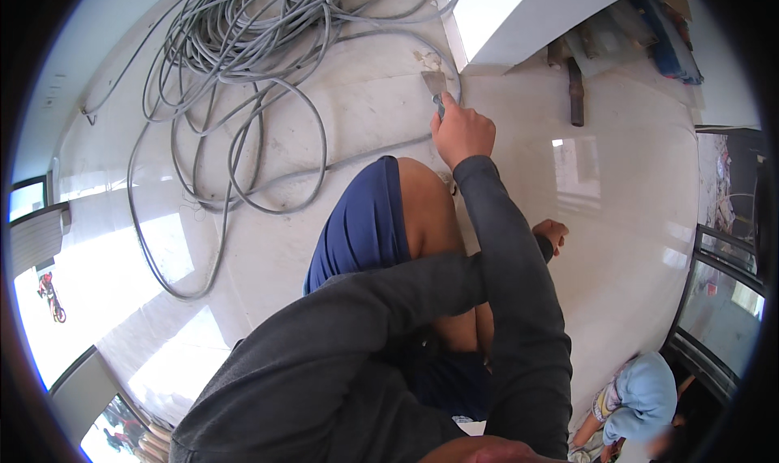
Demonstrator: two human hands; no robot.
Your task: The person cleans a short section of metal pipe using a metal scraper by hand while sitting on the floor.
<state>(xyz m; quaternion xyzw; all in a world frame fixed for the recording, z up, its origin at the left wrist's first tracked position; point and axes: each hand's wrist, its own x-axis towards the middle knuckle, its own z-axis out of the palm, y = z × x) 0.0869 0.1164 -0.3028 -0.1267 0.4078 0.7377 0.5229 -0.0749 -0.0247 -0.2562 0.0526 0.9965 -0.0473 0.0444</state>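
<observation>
On the far left of the pale tiled floor lies a loose tangle of grey cable, heaped toward the upper left corner with one long loop trailing down toward the window side; it sits well apart from the work and looks simply dumped out of the way. Moving right, the person crouches, a bare knee in blue shorts raised in the middle. The left hand reaches across under the other arm and rests near the floor just right of the knee, seemingly as a prop for balance; whether its grip is clenched or released I cannot tell. The right hand stretches forward, its grip clenched around the handle of a putty knife, blade tilted down onto the floor right at the foot of the white wall corner, where pale residue shows. Farther right, a rusty metal bar lies beside the wall, and another person in light blue crouches at the lower right edge.
</observation>
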